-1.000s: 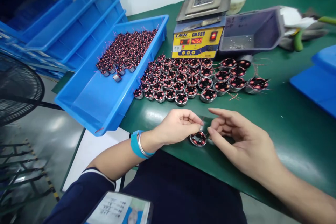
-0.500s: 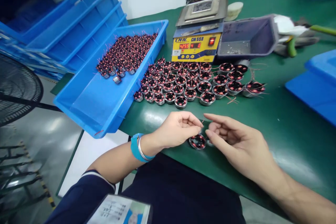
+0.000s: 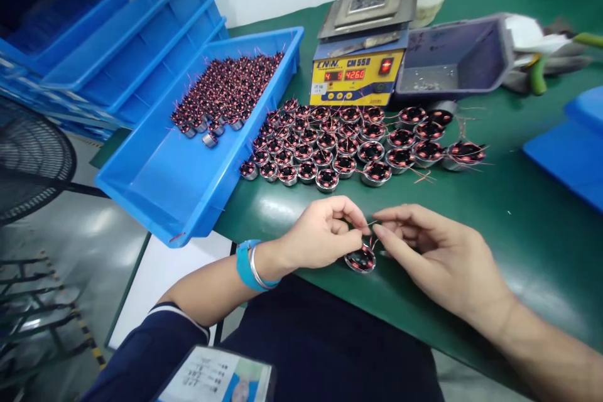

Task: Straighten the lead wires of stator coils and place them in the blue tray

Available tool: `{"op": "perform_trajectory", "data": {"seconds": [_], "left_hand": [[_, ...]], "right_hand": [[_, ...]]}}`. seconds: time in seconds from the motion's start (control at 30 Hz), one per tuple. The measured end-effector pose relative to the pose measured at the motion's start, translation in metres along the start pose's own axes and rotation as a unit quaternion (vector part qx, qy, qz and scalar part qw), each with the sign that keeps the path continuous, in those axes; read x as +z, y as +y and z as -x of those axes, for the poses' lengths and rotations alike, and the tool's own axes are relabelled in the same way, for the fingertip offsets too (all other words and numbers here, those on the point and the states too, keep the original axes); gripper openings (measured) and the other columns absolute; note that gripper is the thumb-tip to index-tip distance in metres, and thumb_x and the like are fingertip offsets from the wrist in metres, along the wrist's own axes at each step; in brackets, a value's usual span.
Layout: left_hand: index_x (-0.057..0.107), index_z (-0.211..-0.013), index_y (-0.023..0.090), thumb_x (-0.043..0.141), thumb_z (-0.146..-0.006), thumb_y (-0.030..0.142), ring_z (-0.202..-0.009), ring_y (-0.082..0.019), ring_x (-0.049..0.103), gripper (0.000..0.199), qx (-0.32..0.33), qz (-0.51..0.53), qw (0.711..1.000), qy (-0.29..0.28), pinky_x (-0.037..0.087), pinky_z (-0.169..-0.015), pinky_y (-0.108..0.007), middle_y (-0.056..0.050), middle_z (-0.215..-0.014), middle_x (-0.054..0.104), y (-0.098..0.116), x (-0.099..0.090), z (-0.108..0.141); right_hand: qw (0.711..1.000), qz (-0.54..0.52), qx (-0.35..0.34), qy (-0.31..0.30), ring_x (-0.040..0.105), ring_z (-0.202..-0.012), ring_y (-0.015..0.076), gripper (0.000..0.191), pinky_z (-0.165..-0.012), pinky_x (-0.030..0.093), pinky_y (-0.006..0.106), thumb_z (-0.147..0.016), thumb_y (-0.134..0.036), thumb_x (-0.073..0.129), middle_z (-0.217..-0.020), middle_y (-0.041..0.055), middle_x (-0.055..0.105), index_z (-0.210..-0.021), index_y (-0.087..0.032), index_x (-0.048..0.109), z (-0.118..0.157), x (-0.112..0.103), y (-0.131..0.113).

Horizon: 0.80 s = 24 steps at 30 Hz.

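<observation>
Where the two hands come close above the table's near edge, the left hand [image 3: 325,235] has its thumb and index finger drawn almost together, the other fingers curled in, just over the rim of a coil ring [image 3: 362,266]. A thin wire [image 3: 372,223] crosses the small gap to the right hand [image 3: 438,257], whose thumb and index tips stand slightly apart at the wire's end — whether either pinch really has hold of it, I cannot tell. Around them, a blue tray [image 3: 141,182] heaped with small coils [image 3: 230,91] bounds the left side. Packed rows of other rings [image 3: 347,146] make a border ahead, backed by a yellow-fronted machine [image 3: 358,78] and a purple bin [image 3: 464,50]. A strip of green table [image 3: 522,226] lies between the front rows and the fingertips, widening into a broad stretch beyond the right hand, up to a blue panel [image 3: 565,160]. The near edge runs beside dark clothing [image 3: 330,339]. A black fan [image 3: 38,163] is cut off at the left, a badge [image 3: 226,377] at the bottom. Left fingers hide part of the coil ring's rim — whether it sits flat or slightly raised is unclear. Small bits inside the purple bin are too tiny to name, and the right forearm runs out of view.
</observation>
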<state>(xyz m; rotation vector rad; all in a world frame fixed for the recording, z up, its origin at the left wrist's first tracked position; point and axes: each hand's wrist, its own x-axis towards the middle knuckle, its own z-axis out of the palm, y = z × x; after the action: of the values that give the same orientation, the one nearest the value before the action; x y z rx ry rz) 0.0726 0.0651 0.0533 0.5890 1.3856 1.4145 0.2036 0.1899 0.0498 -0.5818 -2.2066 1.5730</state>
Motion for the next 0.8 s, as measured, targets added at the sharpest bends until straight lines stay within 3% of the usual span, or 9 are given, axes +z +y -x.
{"op": "perform_trajectory", "data": {"seconds": [0.1, 0.23, 0.43, 0.67, 0.8], "left_hand": [[0.063, -0.08, 0.015, 0.069, -0.073, 0.017, -0.044, -0.004, 0.041, 0.01, 0.018, -0.024, 0.999, -0.025, 0.029, -0.046, -0.018, 0.006, -0.054, 0.051, -0.0028, -0.0027, 0.0009], [0.069, -0.08, 0.011, 0.075, -0.074, 0.022, -0.052, -0.007, 0.051, 0.014, 0.004, -0.036, 0.998, -0.056, 0.039, -0.053, -0.02, 0.0, -0.061, 0.062, -0.0018, -0.0073, -0.0017], [0.066, -0.083, 0.011, 0.075, -0.077, 0.02, -0.056, -0.008, 0.057, 0.014, -0.014, -0.035, 0.999, -0.007, 0.044, -0.055, -0.019, 0.0, -0.065, 0.064, -0.0027, -0.0075, -0.0022], [0.052, -0.11, 0.016, 0.084, -0.064, 0.018, -0.052, -0.007, 0.059, 0.056, -0.015, 0.021, 0.998, 0.058, 0.047, -0.054, -0.018, 0.007, -0.066, 0.064, 0.0017, -0.0047, 0.0048], [0.06, -0.088, 0.013, 0.082, -0.063, 0.02, -0.049, -0.006, 0.056, 0.034, -0.06, 0.037, 0.997, 0.023, 0.044, -0.05, -0.018, 0.004, -0.062, 0.063, 0.006, -0.0041, 0.002]], "right_hand": [[1.0, 0.005, -0.006, -0.005, 0.064, -0.058, 0.0142, 0.03, -0.055, 0.055, 0.025, -0.088, -0.05, 0.066, -0.07, 0.004, 0.069, -0.085, -0.021, 0.071, -0.0037, 0.0006, 0.0014], [1.0, 0.015, -0.026, 0.005, 0.063, -0.06, 0.0137, 0.03, -0.058, 0.054, 0.026, -0.09, -0.05, 0.066, -0.074, 0.0036, 0.069, -0.094, -0.021, 0.074, -0.0008, -0.0029, 0.0052], [0.999, 0.029, -0.011, -0.007, 0.062, -0.059, 0.0141, 0.041, -0.056, 0.054, 0.027, -0.089, -0.061, 0.065, -0.072, 0.0038, 0.067, -0.097, -0.021, 0.074, 0.003, -0.0066, 0.0058], [0.999, 0.031, -0.013, -0.029, 0.06, -0.058, 0.013, 0.045, -0.057, 0.054, 0.026, -0.09, -0.06, 0.063, -0.07, 0.0033, 0.067, -0.106, -0.019, 0.073, 0.0039, -0.0084, 0.0014], [0.999, 0.029, -0.012, -0.035, 0.059, -0.057, 0.0126, 0.047, -0.055, 0.052, 0.025, -0.091, -0.061, 0.062, -0.071, 0.0033, 0.065, -0.109, -0.019, 0.072, 0.0026, -0.0085, 0.0024]]}}
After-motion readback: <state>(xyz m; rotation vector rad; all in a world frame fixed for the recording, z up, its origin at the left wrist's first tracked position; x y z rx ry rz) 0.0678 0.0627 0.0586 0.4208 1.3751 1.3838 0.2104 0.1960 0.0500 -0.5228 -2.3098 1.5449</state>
